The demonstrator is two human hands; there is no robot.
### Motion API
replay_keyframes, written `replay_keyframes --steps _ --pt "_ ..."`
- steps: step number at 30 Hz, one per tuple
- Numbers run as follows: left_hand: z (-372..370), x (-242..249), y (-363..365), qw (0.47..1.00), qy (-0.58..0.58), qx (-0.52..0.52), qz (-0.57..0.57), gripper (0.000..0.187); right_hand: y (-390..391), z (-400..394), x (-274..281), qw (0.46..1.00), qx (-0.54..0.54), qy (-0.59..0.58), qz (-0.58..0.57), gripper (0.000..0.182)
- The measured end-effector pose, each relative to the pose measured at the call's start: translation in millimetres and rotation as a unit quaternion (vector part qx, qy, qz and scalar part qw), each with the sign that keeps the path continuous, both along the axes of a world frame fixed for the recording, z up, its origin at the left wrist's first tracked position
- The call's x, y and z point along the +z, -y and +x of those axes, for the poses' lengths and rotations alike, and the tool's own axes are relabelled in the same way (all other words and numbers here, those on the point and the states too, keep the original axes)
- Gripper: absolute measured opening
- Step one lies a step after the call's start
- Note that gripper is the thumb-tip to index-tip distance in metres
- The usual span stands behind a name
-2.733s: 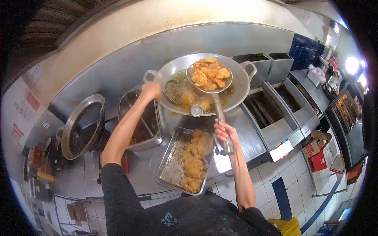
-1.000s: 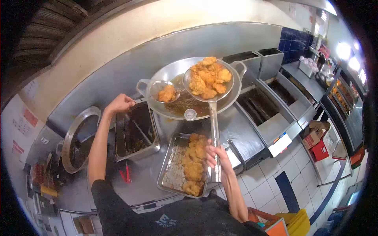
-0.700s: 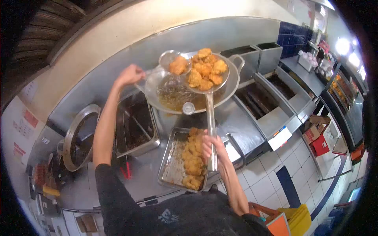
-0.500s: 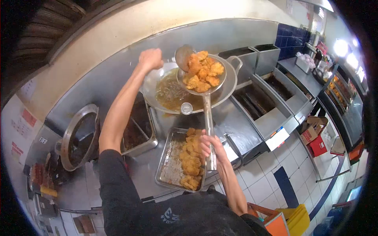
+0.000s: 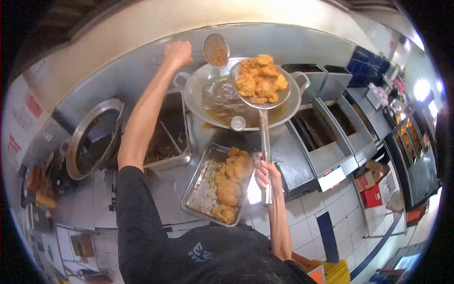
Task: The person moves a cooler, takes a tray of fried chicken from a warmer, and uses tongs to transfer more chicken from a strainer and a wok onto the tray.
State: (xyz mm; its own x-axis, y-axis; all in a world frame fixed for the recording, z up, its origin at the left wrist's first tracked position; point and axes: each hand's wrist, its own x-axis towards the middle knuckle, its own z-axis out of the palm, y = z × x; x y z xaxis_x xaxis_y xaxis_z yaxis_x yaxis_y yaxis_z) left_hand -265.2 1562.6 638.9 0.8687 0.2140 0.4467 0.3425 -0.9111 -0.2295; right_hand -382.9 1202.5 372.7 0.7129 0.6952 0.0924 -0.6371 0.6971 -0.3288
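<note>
Many fried pieces [image 5: 228, 191] are lying in the tray [image 5: 203, 185]. The closed right hand [image 5: 268, 174] is holding more in the large strainer [image 5: 265, 137] above the oily wok [image 5: 297, 102], the clenched left hand [image 5: 178, 54] a crumb-flecked small strainer [image 5: 215, 43].

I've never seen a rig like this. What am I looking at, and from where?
No machine here: a person works with two bare hands. One camera, worn on their head, takes every picture, looking forward and down.

The right hand grips a large round metal strainer with a long handle, heaped with golden fried pieces, over a wide silver wok of brown liquid. The left hand holds a small round mesh strainer with crumbs in it. A rectangular metal tray on the steel counter holds more fried pieces.
</note>
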Motion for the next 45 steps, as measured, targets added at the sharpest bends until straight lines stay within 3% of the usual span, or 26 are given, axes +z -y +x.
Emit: replay_keyframes --steps 4,7,12,17,19,26,28,32,37,39,42,45 --pt "-2 -53 -24 0.999 -0.049 -0.003 -0.009 0.016 -2 2 0 0.998 -0.027 0.027 -0.052 0.025" --pt "26 -125 -66 0.999 -0.023 0.013 0.034 0.013 -11 -4 6 0.999 -0.030 -0.027 -0.007 0.026" --pt "63 -193 -93 0.999 -0.010 0.035 -0.022 0.014 -22 -8 -5 0.998 -0.049 0.020 -0.043 0.028" --pt "92 -229 -73 0.994 0.002 -0.065 -0.093 0.013 -24 -15 0 0.992 -0.085 0.002 -0.096 0.029" --pt "89 -226 -61 0.986 -0.075 -0.098 -0.111 0.016 -24 -16 2 0.991 -0.084 0.005 -0.105 0.029" --pt "99 -253 -41 0.961 -0.083 -0.130 -0.229 0.024 -24 -12 -1 0.991 -0.072 0.008 -0.116 0.033" --pt "100 -248 -37 0.948 -0.154 -0.150 -0.234 0.029 -24 -13 -2 0.992 -0.071 0.005 -0.103 0.033" --pt "89 -244 -32 0.931 -0.158 -0.234 -0.231 0.036 -24 -15 2 0.990 -0.083 0.006 -0.117 0.034" --pt "75 -241 -28 0.914 -0.181 -0.254 -0.260 0.034 -24 -16 5 0.990 -0.081 -0.003 -0.117 0.033" --pt "71 -241 -32 0.872 -0.213 -0.280 -0.342 0.034 -23 -16 6 0.991 -0.079 0.000 -0.111 0.032" --pt "56 -232 -37 0.849 -0.218 -0.340 -0.342 0.034 -23 -15 6 0.991 -0.076 0.010 -0.113 0.031" --pt "45 -233 -43 0.862 -0.203 -0.337 -0.320 0.034 -21 -15 9 0.988 -0.084 0.018 -0.128 0.030"
